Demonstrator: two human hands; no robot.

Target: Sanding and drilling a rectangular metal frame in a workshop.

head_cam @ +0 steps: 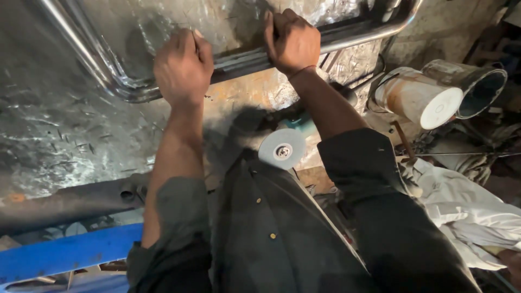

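Note:
A bent frame of shiny steel tube lies across a scratched metal bench top. My left hand grips the frame's lower rail near its curved corner. My right hand is closed over the same rail further right, fingers wrapped over the top. Below my arms, an angle grinder with a grey disc rests on the bench close to my chest; neither hand touches it.
A white plastic tub and a dark metal can lie tipped at the right. A white cloth is heaped at lower right. A blue bar runs along the lower left, with a dark pipe above it.

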